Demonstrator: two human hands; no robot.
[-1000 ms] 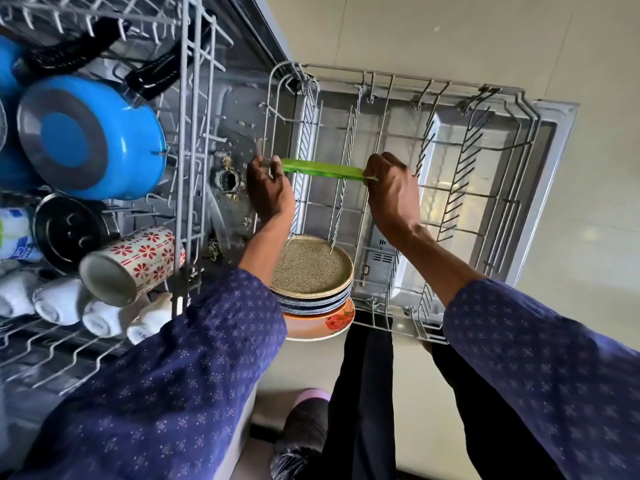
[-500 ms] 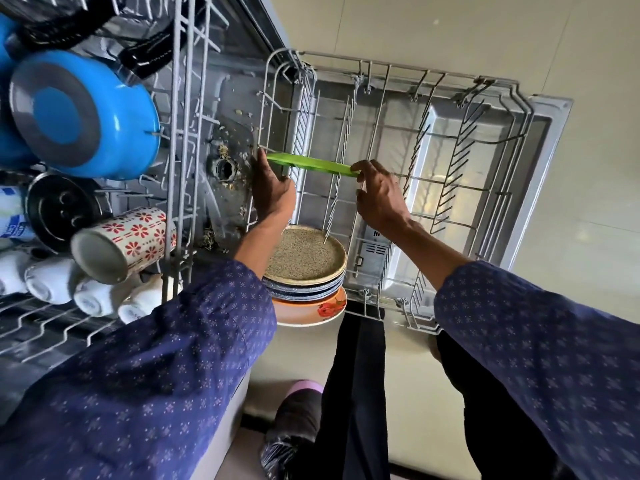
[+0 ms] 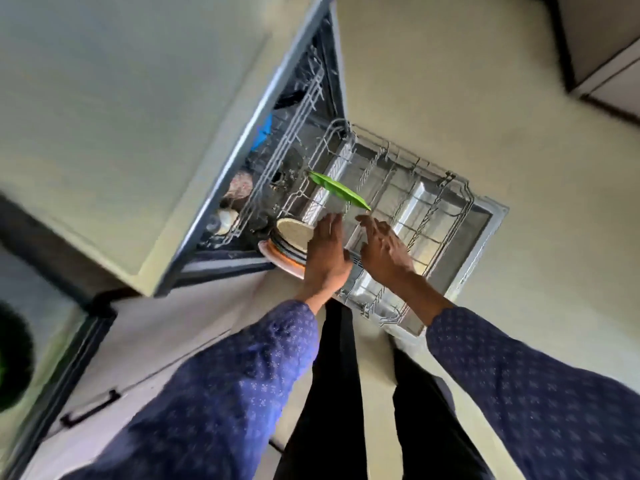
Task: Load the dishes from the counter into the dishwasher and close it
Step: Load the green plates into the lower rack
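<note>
The dishwasher's lower rack (image 3: 433,216) is pulled out over the open door (image 3: 491,216). A green plate (image 3: 337,190) stands on edge between the tines at the rack's back left. Several plates (image 3: 289,237), the nearest speckled tan, stand stacked at the rack's near left corner. My left hand (image 3: 325,254) and my right hand (image 3: 384,254) hover above the rack just below the green plate, fingers straight, holding nothing. The frame is motion-blurred.
The upper rack (image 3: 291,140) sits inside the dishwasher with a blue pot (image 3: 265,129) and cups (image 3: 228,216). A white countertop (image 3: 121,116) lies to the left, a drawer with a black handle (image 3: 90,407) below it. Tiled floor (image 3: 536,150) surrounds the door.
Both hands have let go of the green plate and drawn back from it; the plate stays standing in the rack. The camera has pulled up and away, now showing the counter.
</note>
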